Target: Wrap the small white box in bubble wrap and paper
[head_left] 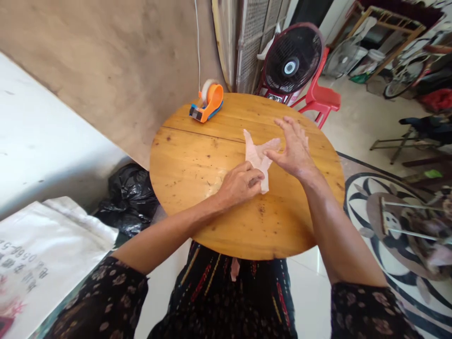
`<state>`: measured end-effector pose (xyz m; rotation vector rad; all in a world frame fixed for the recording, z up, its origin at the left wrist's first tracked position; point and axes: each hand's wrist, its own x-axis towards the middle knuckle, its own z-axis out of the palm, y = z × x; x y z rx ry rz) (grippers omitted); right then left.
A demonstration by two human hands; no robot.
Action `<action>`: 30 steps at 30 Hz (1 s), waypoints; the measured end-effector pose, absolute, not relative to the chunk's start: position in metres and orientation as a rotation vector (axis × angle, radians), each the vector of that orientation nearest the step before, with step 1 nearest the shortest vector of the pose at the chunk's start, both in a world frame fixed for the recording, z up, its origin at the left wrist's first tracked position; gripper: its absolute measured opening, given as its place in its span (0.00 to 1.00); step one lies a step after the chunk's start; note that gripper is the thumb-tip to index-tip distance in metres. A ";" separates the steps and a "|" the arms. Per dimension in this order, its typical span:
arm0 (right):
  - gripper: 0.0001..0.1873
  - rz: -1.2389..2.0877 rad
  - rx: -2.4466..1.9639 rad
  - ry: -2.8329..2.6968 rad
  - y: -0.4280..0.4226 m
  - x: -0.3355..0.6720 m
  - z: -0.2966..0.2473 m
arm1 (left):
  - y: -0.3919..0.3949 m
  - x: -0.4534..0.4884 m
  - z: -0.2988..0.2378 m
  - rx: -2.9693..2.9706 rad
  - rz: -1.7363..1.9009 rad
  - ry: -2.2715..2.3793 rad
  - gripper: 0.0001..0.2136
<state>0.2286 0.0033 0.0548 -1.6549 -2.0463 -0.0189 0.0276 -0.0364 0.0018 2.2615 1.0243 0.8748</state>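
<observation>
A crumpled, pale pink tissue-like sheet [252, 153] lies on the round wooden table [183, 165], with two of its corners sticking up and away from me. Curled fingers of my left hand [242, 186] grip its near part and rest low at the tabletop. My right hand [294, 148] is raised at the sheet's right side, fingers spread apart. Its thumb tip is by the sheet's right corner; whether it touches is hard to tell. Part of the sheet is hidden under my left fingers.
An orange and blue tape dispenser [208, 101] stands at the table's far left edge. Beyond the table are a fan [293, 59] and a red chair [323, 96]. A black plastic bag [130, 193] and a white printed sack [52, 249] sit at the left.
</observation>
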 end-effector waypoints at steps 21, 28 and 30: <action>0.01 0.725 -1.756 -1.748 0.046 0.266 0.041 | -0.015 0.025 0.020 2.367 0.694 0.902 0.08; 0.10 0.778 -1.699 -1.908 0.045 0.254 0.039 | -0.012 0.023 0.019 2.304 0.670 0.770 0.09; 0.12 0.804 -1.704 -1.908 0.044 0.248 0.037 | -0.011 0.023 0.020 2.318 0.685 0.744 0.09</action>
